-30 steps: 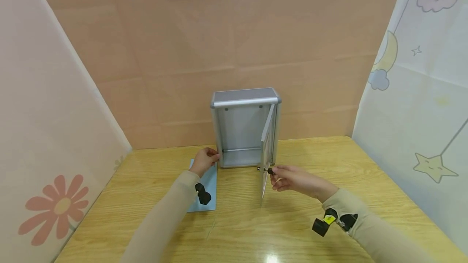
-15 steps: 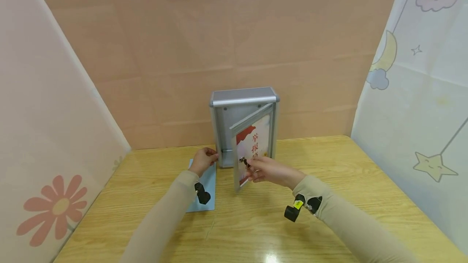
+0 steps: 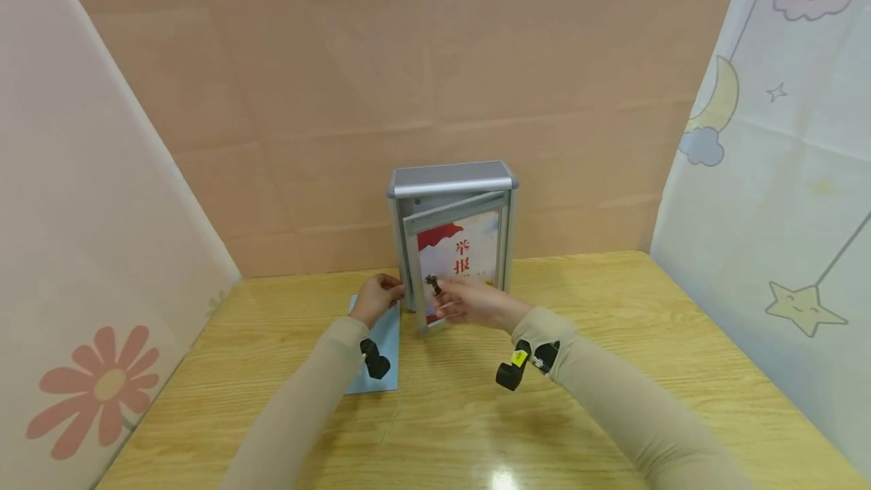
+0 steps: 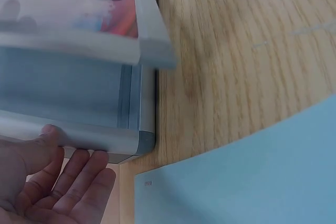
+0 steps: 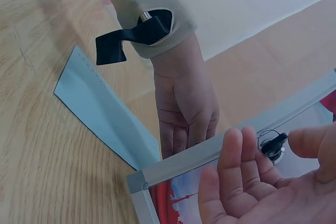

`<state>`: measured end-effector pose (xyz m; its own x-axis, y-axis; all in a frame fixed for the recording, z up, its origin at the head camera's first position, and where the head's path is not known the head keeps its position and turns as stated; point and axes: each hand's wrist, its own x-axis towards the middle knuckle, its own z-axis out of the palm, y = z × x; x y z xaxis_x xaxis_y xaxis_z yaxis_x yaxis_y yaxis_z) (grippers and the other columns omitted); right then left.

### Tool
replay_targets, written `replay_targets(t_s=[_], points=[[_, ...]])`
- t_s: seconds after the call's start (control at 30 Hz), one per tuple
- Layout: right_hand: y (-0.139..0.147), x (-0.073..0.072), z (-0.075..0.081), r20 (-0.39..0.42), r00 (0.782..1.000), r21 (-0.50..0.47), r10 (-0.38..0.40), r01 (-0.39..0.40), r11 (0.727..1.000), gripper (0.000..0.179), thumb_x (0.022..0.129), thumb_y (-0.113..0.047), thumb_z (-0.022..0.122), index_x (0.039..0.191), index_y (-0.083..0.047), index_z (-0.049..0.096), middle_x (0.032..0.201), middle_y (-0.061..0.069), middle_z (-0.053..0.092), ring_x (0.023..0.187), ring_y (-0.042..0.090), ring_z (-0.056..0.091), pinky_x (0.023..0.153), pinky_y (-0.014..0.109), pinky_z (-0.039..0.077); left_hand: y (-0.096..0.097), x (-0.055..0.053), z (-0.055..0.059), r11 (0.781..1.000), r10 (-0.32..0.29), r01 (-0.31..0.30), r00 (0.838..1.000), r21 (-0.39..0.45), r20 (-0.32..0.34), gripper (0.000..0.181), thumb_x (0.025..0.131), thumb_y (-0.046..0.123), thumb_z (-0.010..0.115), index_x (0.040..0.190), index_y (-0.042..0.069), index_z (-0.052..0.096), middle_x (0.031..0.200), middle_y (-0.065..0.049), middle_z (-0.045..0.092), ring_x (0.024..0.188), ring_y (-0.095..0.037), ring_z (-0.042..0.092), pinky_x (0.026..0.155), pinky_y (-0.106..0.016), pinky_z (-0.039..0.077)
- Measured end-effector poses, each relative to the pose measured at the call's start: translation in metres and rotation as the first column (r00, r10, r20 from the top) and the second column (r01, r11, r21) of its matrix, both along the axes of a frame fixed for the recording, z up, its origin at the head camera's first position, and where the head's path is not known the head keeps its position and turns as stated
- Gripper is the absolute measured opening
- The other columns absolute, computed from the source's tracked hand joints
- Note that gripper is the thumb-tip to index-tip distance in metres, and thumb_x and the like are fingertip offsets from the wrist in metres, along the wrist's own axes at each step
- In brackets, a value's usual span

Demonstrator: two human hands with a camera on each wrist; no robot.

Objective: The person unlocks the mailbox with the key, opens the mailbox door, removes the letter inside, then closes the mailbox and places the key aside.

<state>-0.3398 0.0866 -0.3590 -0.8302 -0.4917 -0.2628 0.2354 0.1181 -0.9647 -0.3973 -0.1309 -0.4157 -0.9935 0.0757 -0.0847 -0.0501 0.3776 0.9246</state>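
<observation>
A grey metal letterbox-like box (image 3: 452,174) stands upright at the back of the table. Its hinged door (image 3: 479,237), printed with red characters, is ajar, leaving a gap along the left side. My left hand (image 3: 376,298) grips the box's lower left edge, thumb on the front frame and fingers along the side wall, as the left wrist view shows. A black-headed key (image 5: 275,142) sits in the door's lock. My right hand (image 3: 476,301) pinches it between thumb and fingers in front of the door. The box's inside (image 4: 63,85) shows partly behind the door.
A light blue sheet or folder (image 3: 381,350) lies flat on the wooden table (image 3: 435,414), left of the box and partly under my left forearm. A brown backdrop (image 3: 340,97) rises close behind the box. Printed side sheets (image 3: 769,195) flank the table.
The door has swung leftward from wide open to nearly closed, my right hand moving with it at the key. My left hand has stayed at the box's left edge.
</observation>
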Motion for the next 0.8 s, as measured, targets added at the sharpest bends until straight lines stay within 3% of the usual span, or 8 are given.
replay_targets(t_s=[0.13,0.33,0.43,0.57,0.8], points=[[-0.007,-0.007,0.0,0.017,0.999,-0.016,-0.03,0.03,0.999,0.05,0.107,-0.027,0.035,0.148,-0.001,0.024,0.101,0.007,0.057,0.086,0.014,0.06,0.086,0.035,0.051,0.0,0.002,0.002,1.0,-0.005,0.005,1.0,0.009,0.006,0.02,0.095,0.011,0.061,0.108,-0.005,0.059,0.102,-0.017,0.065,0.098,-0.031,0.065,0.088,-0.046,0.052],[-0.019,-0.019,0.001,0.056,0.994,-0.043,-0.093,0.096,0.995,0.056,0.106,-0.024,0.037,0.153,-0.004,0.015,0.108,0.01,0.058,0.086,0.014,0.061,0.098,0.043,0.047,-0.001,0.002,0.004,1.0,-0.008,0.008,1.0,-0.012,0.009,0.022,0.095,0.012,0.062,0.109,-0.004,0.06,0.103,-0.017,0.065,0.101,-0.033,0.065,0.089,-0.045,0.053],[-0.024,-0.024,0.002,0.08,0.989,-0.049,-0.124,0.128,0.99,0.049,0.106,-0.024,0.038,0.148,-0.001,0.028,0.106,0.008,0.059,0.087,0.014,0.062,0.101,0.044,0.045,-0.001,0.002,0.004,1.0,-0.013,0.013,1.0,-0.019,0.001,0.023,0.095,0.012,0.062,0.11,-0.005,0.059,0.104,-0.018,0.065,0.101,-0.033,0.065,0.087,-0.042,0.054],[-0.03,-0.029,0.003,0.102,0.983,-0.046,-0.154,0.16,0.986,0.033,0.106,-0.025,0.038,0.128,-0.001,0.046,0.102,0.005,0.058,0.086,0.013,0.061,0.094,0.039,0.048,0.0,0.002,0.004,1.0,-0.016,0.016,1.0,-0.021,-0.001,0.024,0.095,0.012,0.061,0.112,-0.005,0.059,0.106,-0.019,0.065,0.099,-0.031,0.065,0.085,-0.039,0.055],[-0.035,-0.036,0.003,0.134,0.97,-0.062,-0.203,0.213,0.975,0.027,0.105,-0.024,0.04,0.12,-0.003,0.049,0.106,0.007,0.058,0.082,0.012,0.06,0.081,0.03,0.05,0.0,0.002,0.003,1.0,0.0,0.0,1.0,-0.014,0.007,0.024,0.095,0.012,0.062,0.112,-0.005,0.06,0.102,-0.017,0.065,0.1,-0.032,0.065,0.085,-0.04,0.054]])
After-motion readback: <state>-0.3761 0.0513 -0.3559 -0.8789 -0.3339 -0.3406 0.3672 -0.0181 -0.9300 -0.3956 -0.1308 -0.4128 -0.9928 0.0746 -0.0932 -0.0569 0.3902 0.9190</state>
